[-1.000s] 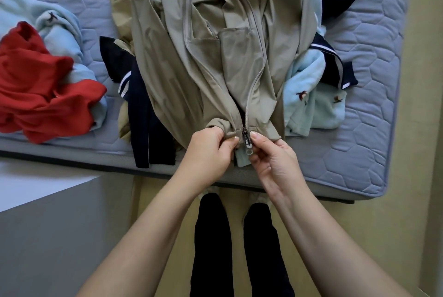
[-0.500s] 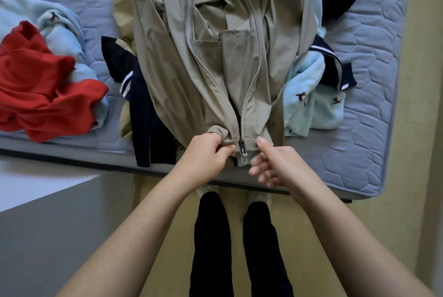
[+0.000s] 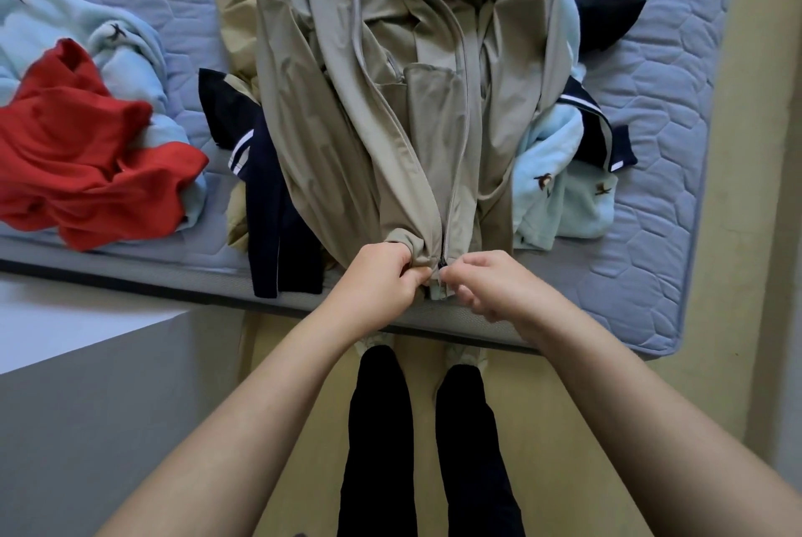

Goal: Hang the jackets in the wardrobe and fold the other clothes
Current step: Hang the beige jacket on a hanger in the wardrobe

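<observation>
A beige zip-up jacket (image 3: pixel 360 111) lies spread down the middle of the grey quilted mattress (image 3: pixel 659 172), on top of a pile of clothes, its hem at the near edge. My left hand (image 3: pixel 382 280) pinches the hem just left of the zipper's bottom end. My right hand (image 3: pixel 486 285) grips the hem and zipper base on the right side. The dark zipper slider (image 3: pixel 442 263) sits between my two hands, and the front is open above it.
A red garment (image 3: pixel 87 163) lies on a pale blue fleece (image 3: pixel 130 55) at the left. A navy garment with white stripes (image 3: pixel 269 206) hangs over the mattress edge. Another pale blue fleece (image 3: pixel 560 189) and dark clothes (image 3: pixel 607 11) lie to the right. A white surface (image 3: pixel 65 319) stands at lower left.
My right hand released the zipper pull, dropped briefly, then came back to the hem beside the slider. The left hand kept its hold. The view shifted slightly toward the mattress.
</observation>
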Available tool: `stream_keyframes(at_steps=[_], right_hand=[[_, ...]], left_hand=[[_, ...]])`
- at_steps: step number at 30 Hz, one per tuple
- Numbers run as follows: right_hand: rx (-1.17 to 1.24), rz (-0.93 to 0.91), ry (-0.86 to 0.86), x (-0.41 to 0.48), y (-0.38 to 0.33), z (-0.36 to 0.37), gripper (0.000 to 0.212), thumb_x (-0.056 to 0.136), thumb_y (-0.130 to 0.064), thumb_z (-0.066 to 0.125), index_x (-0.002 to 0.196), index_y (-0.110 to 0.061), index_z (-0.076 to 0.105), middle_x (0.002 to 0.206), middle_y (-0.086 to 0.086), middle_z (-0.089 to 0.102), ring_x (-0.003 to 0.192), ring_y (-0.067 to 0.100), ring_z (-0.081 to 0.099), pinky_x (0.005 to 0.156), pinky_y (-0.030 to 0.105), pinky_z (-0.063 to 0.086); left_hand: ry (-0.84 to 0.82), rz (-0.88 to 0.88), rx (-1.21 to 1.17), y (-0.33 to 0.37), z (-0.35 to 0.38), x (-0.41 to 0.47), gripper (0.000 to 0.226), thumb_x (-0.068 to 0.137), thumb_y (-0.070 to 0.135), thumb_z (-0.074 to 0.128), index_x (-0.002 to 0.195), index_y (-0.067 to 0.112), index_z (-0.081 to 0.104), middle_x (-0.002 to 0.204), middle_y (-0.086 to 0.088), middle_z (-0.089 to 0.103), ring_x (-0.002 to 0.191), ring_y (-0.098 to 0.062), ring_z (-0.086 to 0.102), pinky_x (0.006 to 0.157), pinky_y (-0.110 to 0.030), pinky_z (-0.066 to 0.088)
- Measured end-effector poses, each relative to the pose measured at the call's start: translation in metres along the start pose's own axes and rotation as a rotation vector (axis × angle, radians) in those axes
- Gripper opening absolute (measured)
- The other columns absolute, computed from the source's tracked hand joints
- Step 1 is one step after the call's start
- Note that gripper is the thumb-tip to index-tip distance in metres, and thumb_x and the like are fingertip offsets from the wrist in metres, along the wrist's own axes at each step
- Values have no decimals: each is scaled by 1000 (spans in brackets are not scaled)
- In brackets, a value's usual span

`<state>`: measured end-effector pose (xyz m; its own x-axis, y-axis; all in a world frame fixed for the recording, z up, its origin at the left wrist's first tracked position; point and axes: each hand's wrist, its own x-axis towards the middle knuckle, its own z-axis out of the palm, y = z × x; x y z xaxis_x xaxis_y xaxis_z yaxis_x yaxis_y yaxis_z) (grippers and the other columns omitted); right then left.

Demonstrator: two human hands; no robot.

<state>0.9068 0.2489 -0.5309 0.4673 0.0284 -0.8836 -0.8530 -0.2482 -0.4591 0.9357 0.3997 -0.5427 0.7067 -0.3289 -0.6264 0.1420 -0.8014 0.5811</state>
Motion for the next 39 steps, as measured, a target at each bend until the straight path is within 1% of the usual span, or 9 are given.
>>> stream_keyframes(at_steps=[4,11,15,17,20,23,27,32,39], right_hand=[[621,259,-217,2,-3,-3,26,93,-16,44,67,-13,48,47,-6,41,30,2,20,32,14,9],[898,204,-99,10,-30,-11,28,91,-11,41,64,-10,47,43,-5,43,25,1,24,27,12,9],[851,109,-33,14,-55,-31,28,91,-14,42,64,-11,47,44,-6,42,26,1,22,27,12,10],[745,91,-26,14,-56,-28,27,91,-15,43,65,-12,48,44,-7,42,27,1,21,29,13,9],[660,70,-17,13,-56,-23,27,92,-16,43,65,-13,47,43,-7,41,27,2,21,31,13,9],[647,49,-4,8,-59,-24,28,91,-16,44,64,-13,47,42,-7,40,27,3,21,31,14,9],[613,15,-4,2,-65,-20,26,90,-15,46,65,-12,49,42,-6,41,28,3,22,29,13,12],[660,29,2,1,-74,-21,27,90,-13,45,64,-9,50,41,-5,43,26,2,22,27,13,11],[812,-26,28,7,-88,-31,28,93,-12,43,65,-9,48,40,-5,44,24,2,25,26,12,13]], left_hand=[[54,99,4,-5,-2,-3,35,91,19,60,65,-2,50,59,-3,42,57,-17,38,57,-30,31],[44,293,126,-33,9,13,23,87,21,60,80,-1,63,85,-14,64,83,-29,61,77,-39,49],[-15,114,20,-52,26,3,24,91,23,60,98,1,68,100,-8,67,96,-22,62,86,-32,49],[-7,-10,-89,-51,24,-3,24,92,24,61,102,5,69,99,-4,67,94,-18,62,80,-23,46],[-82,-201,-78,-52,13,-3,38,90,41,60,87,4,68,85,-10,69,79,-24,65,72,-35,51],[-80,-333,148,-43,-7,-5,48,83,59,58,80,11,58,82,-4,66,75,-21,63,66,-37,51],[157,-111,178,-5,-27,3,45,76,58,67,95,21,47,96,8,52,83,-14,54,66,-34,47],[192,48,232,23,-17,24,28,89,39,59,76,19,45,85,-6,64,86,-30,60,64,-33,42],[47,-5,454,-21,-1,23,21,92,37,55,88,17,58,93,-6,67,91,-28,62,65,-31,40]])
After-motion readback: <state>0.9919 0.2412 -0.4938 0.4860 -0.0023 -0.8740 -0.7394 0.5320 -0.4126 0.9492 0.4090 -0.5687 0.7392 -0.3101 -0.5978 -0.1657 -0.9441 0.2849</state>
